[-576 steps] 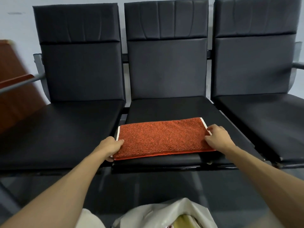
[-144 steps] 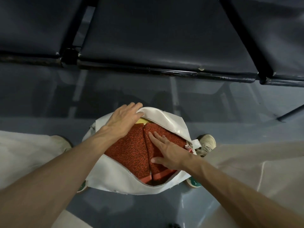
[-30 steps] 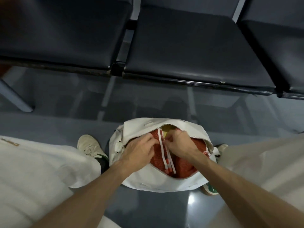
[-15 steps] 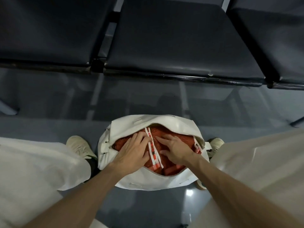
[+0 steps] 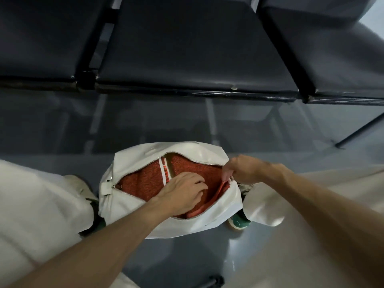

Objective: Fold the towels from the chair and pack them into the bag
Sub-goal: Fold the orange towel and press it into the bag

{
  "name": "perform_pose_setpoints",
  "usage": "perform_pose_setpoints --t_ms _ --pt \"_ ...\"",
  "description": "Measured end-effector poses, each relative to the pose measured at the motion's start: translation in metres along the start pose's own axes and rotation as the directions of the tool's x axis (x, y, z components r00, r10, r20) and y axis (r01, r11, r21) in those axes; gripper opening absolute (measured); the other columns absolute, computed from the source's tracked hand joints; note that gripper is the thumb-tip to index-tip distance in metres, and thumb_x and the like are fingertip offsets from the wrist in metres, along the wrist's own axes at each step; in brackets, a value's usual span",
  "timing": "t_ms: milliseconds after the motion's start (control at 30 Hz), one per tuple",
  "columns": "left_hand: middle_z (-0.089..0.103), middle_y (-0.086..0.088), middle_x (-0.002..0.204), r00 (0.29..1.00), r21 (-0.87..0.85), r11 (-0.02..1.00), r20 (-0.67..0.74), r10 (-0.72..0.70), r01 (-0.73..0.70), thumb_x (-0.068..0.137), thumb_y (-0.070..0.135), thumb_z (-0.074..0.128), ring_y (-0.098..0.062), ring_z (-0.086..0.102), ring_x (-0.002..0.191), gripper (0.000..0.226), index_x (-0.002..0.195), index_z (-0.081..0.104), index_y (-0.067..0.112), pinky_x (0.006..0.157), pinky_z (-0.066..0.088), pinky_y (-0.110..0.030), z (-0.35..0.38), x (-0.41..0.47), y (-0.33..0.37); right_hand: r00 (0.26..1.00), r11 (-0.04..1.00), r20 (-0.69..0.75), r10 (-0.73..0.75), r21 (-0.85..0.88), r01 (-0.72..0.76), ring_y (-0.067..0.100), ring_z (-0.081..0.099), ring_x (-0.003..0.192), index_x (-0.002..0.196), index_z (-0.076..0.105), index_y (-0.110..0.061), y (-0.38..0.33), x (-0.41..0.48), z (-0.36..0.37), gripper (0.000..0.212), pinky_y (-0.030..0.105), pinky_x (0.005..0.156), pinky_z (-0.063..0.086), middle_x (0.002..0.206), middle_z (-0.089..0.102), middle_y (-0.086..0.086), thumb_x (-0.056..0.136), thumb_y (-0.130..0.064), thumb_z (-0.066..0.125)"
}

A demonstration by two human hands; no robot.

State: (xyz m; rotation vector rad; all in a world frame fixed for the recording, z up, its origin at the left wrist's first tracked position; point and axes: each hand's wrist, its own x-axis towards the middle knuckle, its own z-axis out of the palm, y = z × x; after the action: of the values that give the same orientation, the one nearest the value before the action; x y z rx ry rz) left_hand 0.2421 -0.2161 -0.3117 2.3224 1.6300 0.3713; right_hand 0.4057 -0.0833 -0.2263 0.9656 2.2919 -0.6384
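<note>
The white bag (image 5: 133,206) stands unzipped on the floor between my feet. Orange-red towels (image 5: 141,181) lie folded inside it, their white and orange striped ends (image 5: 164,169) showing near the middle. My left hand (image 5: 182,192) rests on top of the towels in the bag's opening, fingers bent and pressing down. At the bag's right end my right hand (image 5: 245,169) pinches the rim by the zipper. What lies under the towels is hidden.
A row of black seats (image 5: 187,48) runs across the top, with its front rail (image 5: 187,92) just beyond the bag. My shoes (image 5: 239,222) and pale trouser legs (image 5: 31,215) flank the bag on the grey floor.
My right hand has left the towels and moved to the bag's right end, taking hold of the rim. My left hand has shifted right over the towels.
</note>
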Motion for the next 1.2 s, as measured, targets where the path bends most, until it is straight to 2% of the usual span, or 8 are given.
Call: perform_pose_setpoints --t_ms 100,233,400,600,700,933,1100,1200 --pt "0.024 0.01 0.157 0.962 0.102 0.994 0.268 -0.054 0.028 0.098 0.036 0.04 -0.015 0.013 0.147 0.045 0.143 0.04 0.037 0.12 -0.002 -0.039 0.003 0.008 0.006 1.0 0.998 0.01 0.018 -0.053 -0.017 0.02 0.055 0.119 0.127 0.06 -0.022 0.004 -0.008 0.018 0.057 0.022 0.086 0.037 0.127 0.062 -0.002 0.082 0.006 0.039" --pt "0.001 0.009 0.162 0.905 0.214 0.975 0.425 -0.032 -0.066 0.1 0.035 0.039 -0.018 -0.004 0.149 0.05 0.147 0.027 0.044 0.118 -0.009 -0.048 0.003 0.001 -0.007 0.992 0.993 0.125 -0.005 -0.12 0.02 0.02 0.049 0.124 0.134 0.054 -0.024 0.015 -0.009 0.041 0.054 0.022 0.092 0.034 0.136 0.053 -0.001 0.088 0.001 0.042" --pt "0.012 0.007 0.161 0.879 0.248 0.967 0.472 -0.07 -0.056 0.098 0.033 0.043 -0.02 0.006 0.148 0.05 0.146 0.031 0.041 0.119 -0.002 -0.049 -0.004 0.009 -0.008 0.984 0.994 0.178 0.006 -0.11 0.014 0.019 0.044 0.132 0.139 0.048 -0.033 0.037 -0.011 0.064 0.057 0.033 0.11 0.035 0.141 0.045 -0.006 0.09 -0.004 0.051" --pt "0.034 -0.001 0.145 0.928 0.266 0.955 0.372 0.025 -0.133 0.094 0.03 0.046 -0.023 0.033 0.129 0.05 0.143 0.036 0.035 0.111 0.021 -0.047 -0.01 0.028 0.003 0.992 0.99 -0.117 0.037 -0.134 -0.052 0.025 0.058 0.111 0.134 0.042 -0.02 0.036 -0.01 0.07 0.048 0.027 0.072 0.039 0.131 0.043 0.002 0.089 -0.005 0.048" --pt "0.024 0.009 0.156 0.913 0.16 0.965 0.386 0.131 -0.206 0.092 0.016 0.042 -0.019 0.021 0.14 0.061 0.149 0.028 0.034 0.115 0.015 -0.04 0.0 0.032 0.003 0.99 0.986 -0.102 0.095 -0.125 -0.107 0.025 0.057 0.114 0.14 0.041 -0.031 0.042 -0.007 0.068 0.052 0.027 0.072 0.04 0.129 0.046 0.004 0.094 -0.009 0.046" --pt "0.004 0.014 0.161 0.84 0.193 0.969 0.542 0.023 -0.151 0.094 0.018 0.036 -0.022 0.007 0.144 0.071 0.151 0.004 0.045 0.106 0.019 -0.047 0.007 0.043 0.008 0.987 0.969 -0.134 0.087 -0.217 -0.115 0.02 0.056 0.115 0.132 0.051 -0.037 0.054 -0.017 0.056 0.043 0.027 0.071 0.036 0.128 0.057 -0.004 0.097 -0.014 0.044" --pt "-0.001 0.011 0.161 0.77 0.226 0.958 0.638 -0.007 -0.178 0.098 0.024 0.04 -0.027 -0.006 0.147 0.063 0.148 0.016 0.052 0.109 0.014 -0.06 0.015 0.052 0.012 0.992 0.978 -0.124 0.032 -0.201 -0.057 0.019 0.055 0.113 0.123 0.055 -0.031 0.059 -0.029 0.055 0.026 0.028 0.075 0.04 0.125 0.055 -0.007 0.097 -0.029 0.053" --pt "0.008 0.012 0.161 0.785 0.132 0.977 0.618 0.049 -0.165 0.095 0.021 0.04 -0.023 0.001 0.146 0.058 0.145 0.03 0.05 0.111 0.01 -0.053 0.014 0.055 0.008 0.995 0.986 -0.092 0.039 -0.16 -0.054 0.02 0.053 0.115 0.121 0.058 -0.03 0.06 -0.028 0.05 0.025 0.026 0.076 0.036 0.123 0.053 -0.004 0.097 -0.028 0.051"
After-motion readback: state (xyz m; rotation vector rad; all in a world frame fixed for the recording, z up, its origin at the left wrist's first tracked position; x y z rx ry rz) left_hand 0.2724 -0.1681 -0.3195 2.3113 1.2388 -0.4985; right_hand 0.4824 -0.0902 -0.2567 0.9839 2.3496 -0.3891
